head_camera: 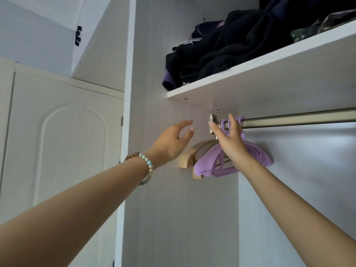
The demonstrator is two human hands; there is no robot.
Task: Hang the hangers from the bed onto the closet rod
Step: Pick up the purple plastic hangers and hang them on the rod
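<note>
The purple hangers (210, 160) hook over the closet rod (298, 119) at the right hand (229, 139); I cannot tell whether it grips them. The left hand (171, 143) hovers beside it, spread and empty. Best to seat every hook fully before releasing.

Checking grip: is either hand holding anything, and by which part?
Left hand: nothing. Right hand covers the purple hangers at their necks, below the rod; a grip cannot be told.

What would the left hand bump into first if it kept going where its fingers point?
Probably the closet's side wall, near the metal bracket. The left hand is open, its fingers aimed up and right with nothing visible between. Depth is unclear, so the right hand might come first.
</note>
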